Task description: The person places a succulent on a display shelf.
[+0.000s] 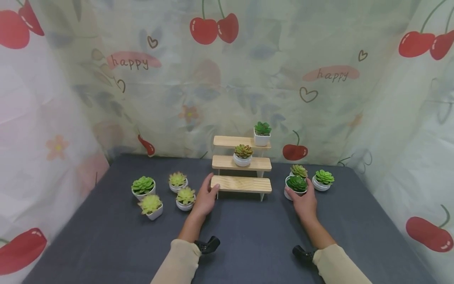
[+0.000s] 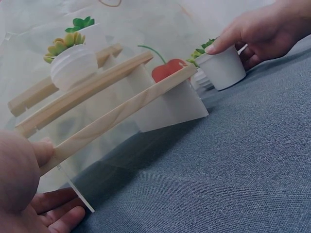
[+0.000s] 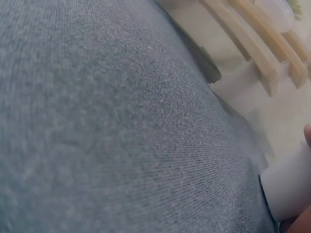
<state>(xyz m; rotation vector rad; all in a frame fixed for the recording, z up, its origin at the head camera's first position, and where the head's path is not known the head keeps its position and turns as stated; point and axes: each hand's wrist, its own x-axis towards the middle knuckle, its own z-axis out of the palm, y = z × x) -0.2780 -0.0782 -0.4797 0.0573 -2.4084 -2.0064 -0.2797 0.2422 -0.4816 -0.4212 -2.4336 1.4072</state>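
A three-tier wooden display stand (image 1: 241, 184) with clear supports stands on the table's far middle. My left hand (image 1: 205, 199) holds the left end of its lowest plank, the thumb on the board and the fingers (image 2: 70, 218) down by the support. To the right of the stand, my right hand (image 1: 306, 204) grips a white pot with a dark green succulent (image 1: 296, 183) between thumb and fingers. On the middle tier sits a reddish-green succulent (image 1: 243, 155) in a ribbed round pot. The top tier bears a green succulent (image 1: 262, 134) in a square pot at its right end.
Just behind the held pot is another succulent (image 1: 299, 170), partly hidden, with a bright green one (image 1: 323, 180) on its right. Several potted succulents stand left, including a yellow-green one (image 1: 186, 197) near my left hand. A patterned cloth (image 1: 170, 98) hangs behind the dark table (image 1: 248, 236).
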